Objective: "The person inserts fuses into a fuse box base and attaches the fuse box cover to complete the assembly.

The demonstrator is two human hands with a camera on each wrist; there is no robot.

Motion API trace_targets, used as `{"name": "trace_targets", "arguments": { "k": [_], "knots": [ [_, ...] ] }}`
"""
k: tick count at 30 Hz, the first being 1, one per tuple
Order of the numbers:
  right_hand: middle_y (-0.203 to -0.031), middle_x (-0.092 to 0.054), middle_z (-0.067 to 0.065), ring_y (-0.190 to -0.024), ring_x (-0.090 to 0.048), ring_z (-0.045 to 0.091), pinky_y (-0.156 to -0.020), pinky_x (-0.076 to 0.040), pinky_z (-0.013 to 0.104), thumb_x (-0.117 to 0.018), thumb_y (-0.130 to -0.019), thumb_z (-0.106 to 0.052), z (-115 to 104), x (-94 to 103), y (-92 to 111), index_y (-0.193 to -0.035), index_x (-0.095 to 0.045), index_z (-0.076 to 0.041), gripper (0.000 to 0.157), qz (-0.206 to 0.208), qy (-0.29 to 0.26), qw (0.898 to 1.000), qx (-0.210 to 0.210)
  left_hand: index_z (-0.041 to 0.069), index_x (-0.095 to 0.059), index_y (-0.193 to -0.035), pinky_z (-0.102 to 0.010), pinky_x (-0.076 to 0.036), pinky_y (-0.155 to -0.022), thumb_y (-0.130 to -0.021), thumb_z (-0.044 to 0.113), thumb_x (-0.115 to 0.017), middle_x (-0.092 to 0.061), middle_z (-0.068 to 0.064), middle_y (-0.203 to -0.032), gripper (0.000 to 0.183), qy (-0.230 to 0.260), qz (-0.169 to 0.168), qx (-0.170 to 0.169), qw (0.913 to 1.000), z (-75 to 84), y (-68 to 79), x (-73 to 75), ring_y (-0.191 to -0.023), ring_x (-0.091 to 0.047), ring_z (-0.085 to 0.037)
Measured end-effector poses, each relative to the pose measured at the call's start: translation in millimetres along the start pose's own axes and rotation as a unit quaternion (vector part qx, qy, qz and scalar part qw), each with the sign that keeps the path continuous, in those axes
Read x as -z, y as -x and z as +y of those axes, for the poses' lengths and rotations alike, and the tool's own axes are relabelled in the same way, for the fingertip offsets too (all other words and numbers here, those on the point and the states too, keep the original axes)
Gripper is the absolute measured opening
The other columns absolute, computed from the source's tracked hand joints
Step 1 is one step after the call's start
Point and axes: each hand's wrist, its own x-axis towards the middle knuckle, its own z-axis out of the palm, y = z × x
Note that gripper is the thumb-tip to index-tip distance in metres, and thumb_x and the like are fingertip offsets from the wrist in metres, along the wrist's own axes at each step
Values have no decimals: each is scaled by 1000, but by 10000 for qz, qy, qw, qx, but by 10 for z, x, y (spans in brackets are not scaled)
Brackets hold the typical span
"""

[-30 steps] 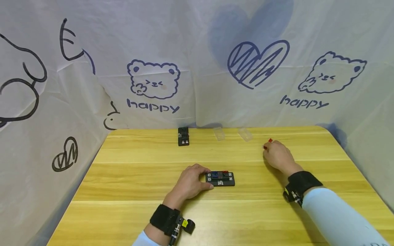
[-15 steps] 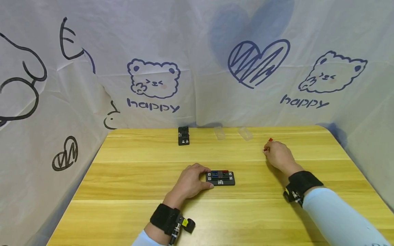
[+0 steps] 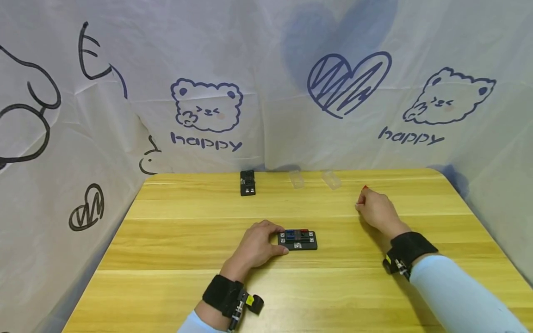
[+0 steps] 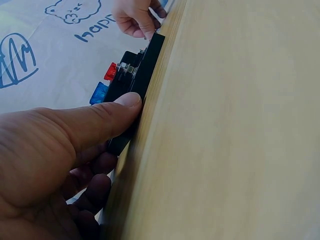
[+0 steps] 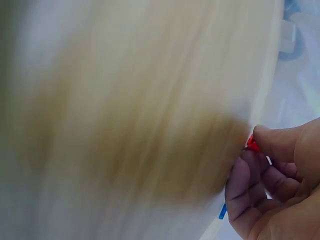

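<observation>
My left hand (image 3: 259, 243) grips the left end of a black fuse block (image 3: 306, 246) lying on the table, thumb along its near edge. A blue blade fuse (image 4: 99, 93) and a red blade fuse (image 4: 110, 71) stand in the block. Farther right, my right hand (image 3: 378, 210) is low over the table. Its thumb and forefinger pinch a small red blade fuse (image 5: 253, 144), mostly hidden by the fingertips. A bit of red (image 3: 365, 187) shows just past the knuckles in the head view. Something small and blue (image 5: 222, 212) peeks out beyond the fingers in the right wrist view.
A second black fuse block (image 3: 247, 183) lies at the table's back edge. Two clear plastic covers (image 3: 297, 179) lie to its right, also near the back. White cloth (image 3: 283, 138) with drawings hangs behind the wooden table (image 3: 187, 208).
My right fingers have drawn in around the red piece, and less red shows at the fingertips now. The left hand and the fuse block have stayed in place.
</observation>
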Motion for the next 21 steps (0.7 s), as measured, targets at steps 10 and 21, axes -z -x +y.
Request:
{"name": "trace_targets", "arguments": {
  "k": [10,21],
  "knots": [
    [-76,-55,10,-59,-45,22,-55,-36,33,-56,-97,-18,-170,10,134,-96,-52,-3,16,-128,-400,9990,147,21,-65,-123,-44,-42,-100,-76,43,-79,-61,1,-119,53,-29,3,23,10000,5,-2,-6,-113,-52,-23],
    [-81,-67,6,-61,-53,18,-55,-42,32,-61,-94,-19,-452,-105,244,-103,-62,-8,14,-98,-659,9968,441,22,-65,-123,-44,-41,-101,-76,43,-79,-61,1,-119,53,-37,-43,67,10000,17,1,1,-113,-52,-23]
  ]
}}
